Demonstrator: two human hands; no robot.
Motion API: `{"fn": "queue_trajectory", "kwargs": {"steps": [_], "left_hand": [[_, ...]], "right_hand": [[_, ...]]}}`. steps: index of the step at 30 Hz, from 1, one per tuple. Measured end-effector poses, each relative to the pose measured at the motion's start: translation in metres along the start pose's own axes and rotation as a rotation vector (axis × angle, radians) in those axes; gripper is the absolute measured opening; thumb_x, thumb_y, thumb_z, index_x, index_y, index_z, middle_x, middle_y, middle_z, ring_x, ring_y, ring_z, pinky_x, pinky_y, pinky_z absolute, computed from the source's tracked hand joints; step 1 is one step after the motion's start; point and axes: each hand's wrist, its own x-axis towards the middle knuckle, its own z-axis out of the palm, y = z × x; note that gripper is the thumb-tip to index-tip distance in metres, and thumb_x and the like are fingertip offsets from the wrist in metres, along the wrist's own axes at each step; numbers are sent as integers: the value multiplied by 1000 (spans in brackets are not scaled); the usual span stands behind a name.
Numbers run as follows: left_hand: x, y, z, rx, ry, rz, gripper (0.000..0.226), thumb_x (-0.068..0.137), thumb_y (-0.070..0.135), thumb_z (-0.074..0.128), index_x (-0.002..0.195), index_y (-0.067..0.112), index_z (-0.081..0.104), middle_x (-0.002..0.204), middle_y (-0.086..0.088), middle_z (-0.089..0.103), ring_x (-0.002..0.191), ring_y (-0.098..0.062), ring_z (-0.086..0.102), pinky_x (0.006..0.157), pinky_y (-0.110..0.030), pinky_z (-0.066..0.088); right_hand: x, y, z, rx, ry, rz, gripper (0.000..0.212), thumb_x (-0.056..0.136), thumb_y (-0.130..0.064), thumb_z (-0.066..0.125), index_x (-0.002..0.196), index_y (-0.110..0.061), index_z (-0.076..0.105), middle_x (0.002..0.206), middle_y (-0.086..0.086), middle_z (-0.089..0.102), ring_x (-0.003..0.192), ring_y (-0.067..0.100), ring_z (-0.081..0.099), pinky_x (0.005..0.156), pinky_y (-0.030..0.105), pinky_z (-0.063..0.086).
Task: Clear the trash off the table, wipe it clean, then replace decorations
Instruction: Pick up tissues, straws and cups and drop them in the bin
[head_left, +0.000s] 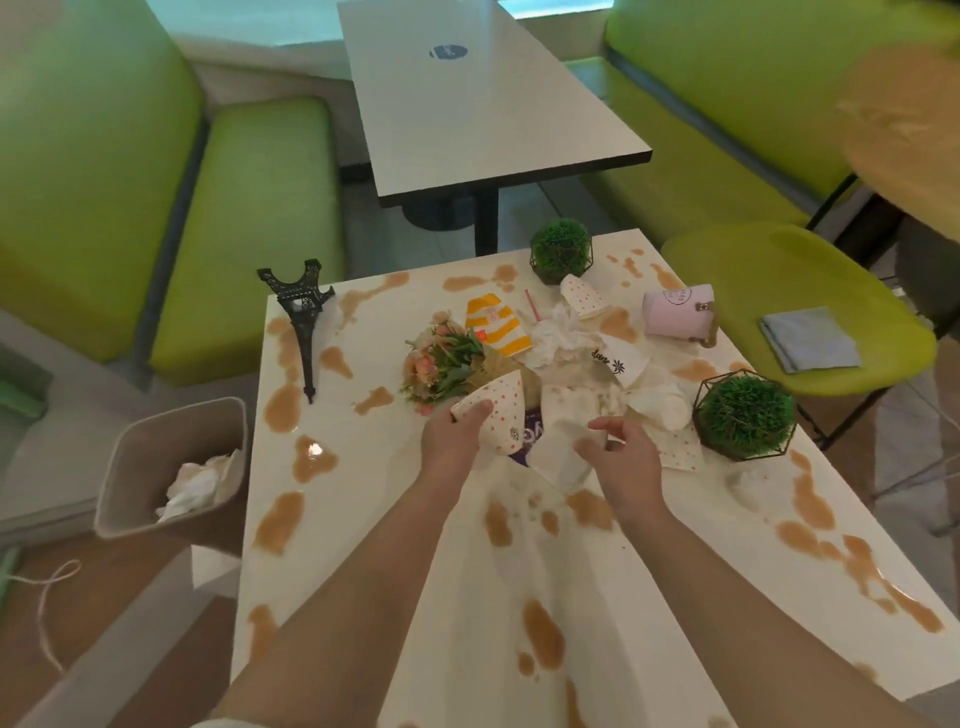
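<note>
At table centre | my left hand grips dotted cup | right hand fingers loosely spread over paper trash | bin left of table

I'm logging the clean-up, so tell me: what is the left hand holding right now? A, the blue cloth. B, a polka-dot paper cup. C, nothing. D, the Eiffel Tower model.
B: the left hand grips a polka-dot paper cup lying on its side near the flower bouquet.

A second table stands beyond, flanked by green benches; string, perhaps, lies on the floor.
</note>
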Motion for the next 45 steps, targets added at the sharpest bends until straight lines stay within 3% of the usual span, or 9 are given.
{"fn": "queue_trajectory", "kwargs": {"steps": [8, 18, 22, 25, 28, 32, 37, 41, 45], "left_hand": [[-13, 1, -125, -176, 54, -49, 24, 93, 14, 61, 110, 27, 53, 106, 2, 58, 94, -14, 59, 89, -48, 56], [6, -22, -296, -151, 371, -70, 40, 89, 22, 68, 126, 16, 52, 115, -3, 62, 101, -20, 63, 79, -37, 59], [27, -19, -346, -144, 459, -30, 27, 92, 19, 66, 115, 21, 52, 116, -5, 61, 101, -25, 61, 76, -41, 59], [39, -17, -376, -6, 460, -47, 43, 94, 31, 63, 133, 20, 49, 130, -6, 59, 111, -25, 60, 91, -43, 54], [43, -23, -401, 122, 391, -184, 73, 92, 41, 62, 152, 16, 29, 149, -6, 43, 130, -26, 47, 106, -37, 39], [39, -37, -414, 197, 374, -176, 51, 96, 32, 58, 142, 14, 46, 139, -3, 52, 107, -14, 49, 90, -28, 36], [32, -44, -413, 190, 488, -48, 9, 97, 32, 52, 99, 24, 57, 107, 0, 66, 91, -15, 59, 74, -27, 41], [29, -39, -408, 214, 507, 24, 10, 98, 30, 51, 100, 22, 57, 94, 8, 60, 85, -10, 55, 72, -26, 38], [26, -43, -402, 271, 446, 29, 8, 98, 29, 52, 101, 24, 57, 100, 7, 61, 94, -12, 55, 76, -26, 40]], "right_hand": [[-58, -26, 109, 68, -149, 6, 28, 82, -13, 75, 101, -23, 58, 111, 0, 60, 99, 18, 59, 87, 41, 53], [-119, -37, 243, 35, -314, -20, 31, 82, -18, 74, 107, -25, 56, 112, -4, 57, 101, 24, 60, 91, 45, 51], [-132, -41, 285, 17, -357, -17, 34, 84, -20, 74, 111, -23, 54, 109, -9, 54, 106, 24, 58, 95, 45, 51], [-137, -47, 312, -14, -372, -15, 34, 85, -21, 74, 111, -23, 53, 110, -8, 53, 108, 22, 56, 96, 44, 51], [-143, -49, 335, -49, -388, -35, 34, 85, -22, 73, 111, -25, 52, 113, -6, 53, 109, 21, 56, 96, 44, 52], [-153, -51, 364, -121, -388, -71, 35, 85, -18, 72, 112, -23, 50, 115, -4, 53, 107, 17, 54, 86, 28, 48], [-155, -71, 408, -149, -400, -84, 37, 88, -16, 67, 121, -18, 50, 113, -3, 53, 98, 15, 57, 72, 22, 46], [-152, -85, 442, -130, -488, -53, 53, 89, -13, 62, 138, -12, 43, 127, 4, 54, 109, 23, 59, 89, 31, 50], [-155, -66, 436, -352, -626, 53, 56, 90, -21, 60, 143, -14, 43, 136, 8, 54, 115, 28, 58, 97, 40, 50]]}}
